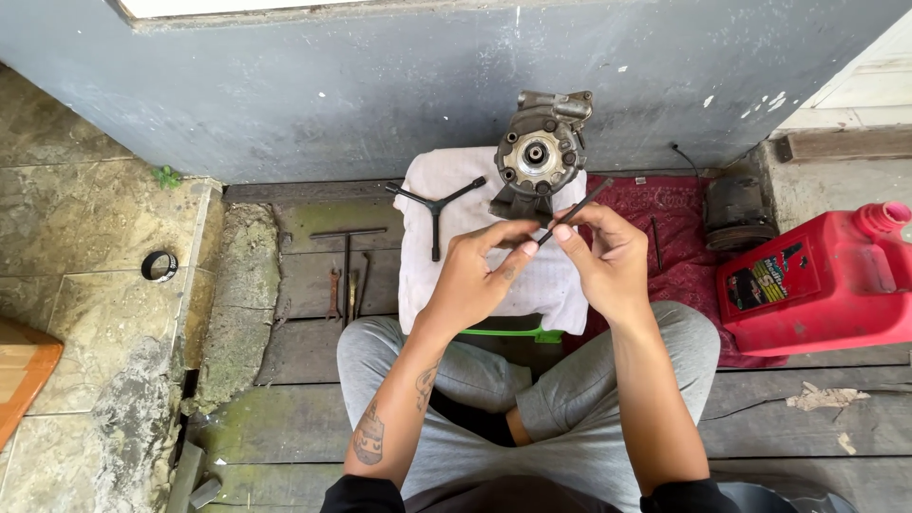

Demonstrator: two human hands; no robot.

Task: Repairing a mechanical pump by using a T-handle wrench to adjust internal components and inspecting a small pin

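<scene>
Head view: a thin dark rod [573,211] is pinched at its lower end between the fingertips of the left hand [475,275] and the right hand [608,261], above the lap. Behind it, a metal compressor [540,152] and a Y-shaped wrench [435,204] are seen on a white cloth [427,275]; a red jug [826,280] is seen at right.

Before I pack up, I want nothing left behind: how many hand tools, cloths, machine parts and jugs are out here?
Hand tools: 5 (thin black rod in both hands, Y-shaped wrench, T-handle wrench, small spanner, and one more slim tool)
Cloths: 2 (white, red)
Machine parts: 2 (grey metal unit, dark round part)
Jugs: 1 (red)
Total: 10
</scene>
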